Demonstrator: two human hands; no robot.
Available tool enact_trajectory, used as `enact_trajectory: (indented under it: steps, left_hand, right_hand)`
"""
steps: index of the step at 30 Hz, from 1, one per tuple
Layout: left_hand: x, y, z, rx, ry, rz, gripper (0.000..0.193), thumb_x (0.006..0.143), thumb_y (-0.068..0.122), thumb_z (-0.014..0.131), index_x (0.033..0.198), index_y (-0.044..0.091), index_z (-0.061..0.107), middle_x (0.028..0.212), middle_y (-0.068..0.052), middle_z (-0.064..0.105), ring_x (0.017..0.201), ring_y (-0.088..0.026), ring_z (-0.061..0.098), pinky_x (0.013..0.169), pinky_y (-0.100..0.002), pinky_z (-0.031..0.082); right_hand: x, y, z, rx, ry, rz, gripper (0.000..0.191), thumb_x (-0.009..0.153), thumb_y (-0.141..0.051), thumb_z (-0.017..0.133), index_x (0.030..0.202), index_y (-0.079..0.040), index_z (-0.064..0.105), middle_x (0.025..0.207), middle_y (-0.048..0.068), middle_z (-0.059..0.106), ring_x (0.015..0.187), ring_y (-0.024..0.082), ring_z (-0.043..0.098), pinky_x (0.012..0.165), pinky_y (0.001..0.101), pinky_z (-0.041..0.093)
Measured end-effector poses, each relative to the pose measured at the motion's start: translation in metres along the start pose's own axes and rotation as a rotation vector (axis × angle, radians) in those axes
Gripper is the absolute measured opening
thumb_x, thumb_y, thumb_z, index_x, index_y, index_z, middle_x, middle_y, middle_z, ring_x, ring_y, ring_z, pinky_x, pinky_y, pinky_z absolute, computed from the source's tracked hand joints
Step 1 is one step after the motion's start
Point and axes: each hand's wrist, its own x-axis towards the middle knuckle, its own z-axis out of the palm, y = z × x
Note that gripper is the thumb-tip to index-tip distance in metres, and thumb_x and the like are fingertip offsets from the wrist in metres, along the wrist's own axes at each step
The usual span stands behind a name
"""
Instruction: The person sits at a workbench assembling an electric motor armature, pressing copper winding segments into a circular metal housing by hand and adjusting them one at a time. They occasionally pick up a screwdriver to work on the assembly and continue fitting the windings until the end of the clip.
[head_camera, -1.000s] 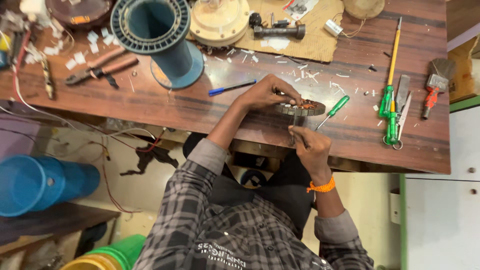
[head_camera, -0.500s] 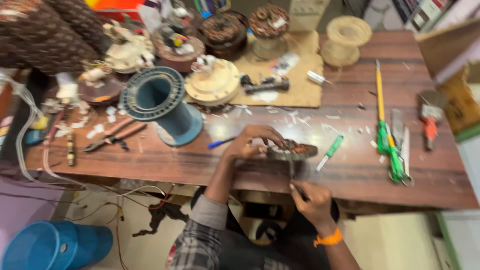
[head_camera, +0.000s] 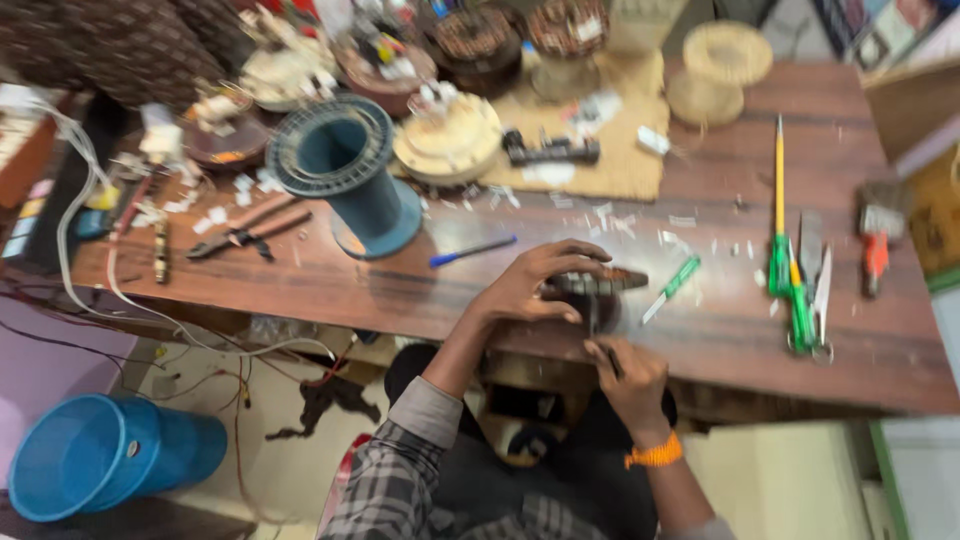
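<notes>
Gripping a dark round wound coil (head_camera: 598, 287) at the wooden workbench's (head_camera: 420, 290) front edge, the left hand (head_camera: 535, 283) is curling its fingers over the top. The right hand (head_camera: 628, 375) is pinching something thin just below (too blurred to tell what). A green screwdriver (head_camera: 672, 289) is lying just beside the coil, a blue pen (head_camera: 472, 251) and teal spool (head_camera: 345, 172) farther left.

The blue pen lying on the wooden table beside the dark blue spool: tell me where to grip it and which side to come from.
Grip the blue pen at mid-barrel, coming straight down from above. It lies flat on the brown wooden table with bare wood along both long sides, so fingers can close across its thin barrel. The dark blue plastic spool stands near its far left end, so the middle or right part seems freer.
</notes>
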Motion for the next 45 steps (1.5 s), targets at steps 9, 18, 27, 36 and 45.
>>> enact_trajectory:
  steps: [9,18,27,36,45]
  left_hand:
    - [-0.005,0.002,0.027,0.284,0.170,-0.083,0.055,0.077,0.008,0.085,0.129,0.012,0.068,0.132,-0.011,0.070,0.110,-0.030,0.071,0.093,-0.038,0.058]
    - [-0.010,0.004,0.023,0.229,0.215,-0.017,0.043,0.081,0.007,0.083,0.122,0.015,0.069,0.132,-0.008,0.071,0.104,-0.029,0.075,0.085,-0.037,0.059]
    - [0.000,0.005,0.030,0.214,0.305,0.027,0.034,0.082,0.018,0.084,0.114,0.016,0.072,0.122,-0.007,0.075,0.109,-0.028,0.075,0.089,-0.038,0.059]
    - [0.000,0.016,0.034,0.216,0.324,-0.037,0.033,0.079,0.018,0.083,0.110,0.014,0.072,0.120,-0.008,0.076,0.107,-0.028,0.075,0.088,-0.037,0.060]
    - [-0.015,0.026,0.040,0.355,0.273,-0.016,0.040,0.078,0.015,0.086,0.115,0.015,0.073,0.124,-0.009,0.075,0.095,-0.028,0.074,0.081,-0.038,0.059]
  right_hand:
    - [-0.003,-0.006,-0.014,0.132,-0.085,0.254,0.009,0.093,-0.008,0.079,0.098,-0.001,0.077,0.086,0.011,0.074,0.071,0.019,0.069,0.065,0.0304,0.053]
    - [0.034,-0.022,-0.069,0.421,-0.092,0.512,0.008,0.100,-0.001,0.071,0.105,0.004,0.072,0.099,0.007,0.076,0.092,0.008,0.069,0.083,0.0229,0.054]
    - [0.107,-0.040,-0.074,0.345,-0.160,0.486,0.010,0.104,-0.005,0.073,0.105,0.005,0.073,0.089,0.004,0.068,0.081,0.007,0.058,0.071,0.0241,0.044]
    - [0.149,-0.024,-0.073,-0.050,-0.341,0.368,0.015,0.099,-0.013,0.077,0.099,0.002,0.074,0.079,0.013,0.072,0.070,0.012,0.064,0.062,0.0295,0.048]
    - [0.154,0.005,-0.044,0.005,-0.453,0.090,0.010,0.097,-0.009,0.078,0.098,0.000,0.073,0.080,0.013,0.071,0.064,0.018,0.063,0.058,0.0338,0.048]
